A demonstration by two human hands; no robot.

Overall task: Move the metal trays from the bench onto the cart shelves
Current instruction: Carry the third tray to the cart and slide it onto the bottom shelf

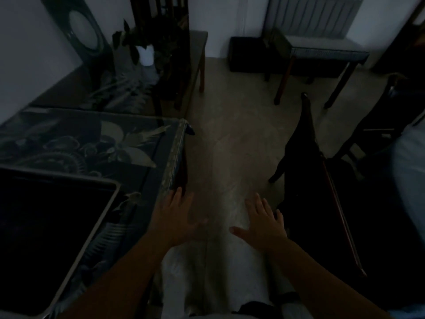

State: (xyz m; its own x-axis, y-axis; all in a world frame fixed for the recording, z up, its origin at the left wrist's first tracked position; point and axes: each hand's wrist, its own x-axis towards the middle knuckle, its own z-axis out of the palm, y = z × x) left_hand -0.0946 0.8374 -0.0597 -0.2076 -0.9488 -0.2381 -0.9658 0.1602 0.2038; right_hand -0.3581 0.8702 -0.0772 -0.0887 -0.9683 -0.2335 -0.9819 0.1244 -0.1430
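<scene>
Both hands are hanging empty over the floor (220,146): left hand (178,221) with fingers spread, fingertips just at the near right corner of the bench (147,143); right hand (264,223) also splayed flat, gripping nothing, just beside a dark piece of furniture (322,215) on my right.

One metal tray (46,238) is sitting on the bench's near left part, dark inside, pale rim, slightly skewed to the bench edge. I'm not touching it; it's well left of my left hand. The bench top is covered with a floral patterned cloth. I'm not seeing other trays.

I can't tell whether the dark furniture on my right is the cart; the light is too low to make out shelves.

Risks, as I'm judging them:
- Dim scene: I'm likely to misjudge shelf height or rim position and clip the tray on the frame.
- Tray rim is overhanging or near the bench's front edge; a one-sided grab could tip it off.
- Cloth could be dragging along if I'm sliding the tray instead of lifting.
- Narrow aisle with chair (372,125) legs close by: swinging a wide tray round could be snagging them.
</scene>
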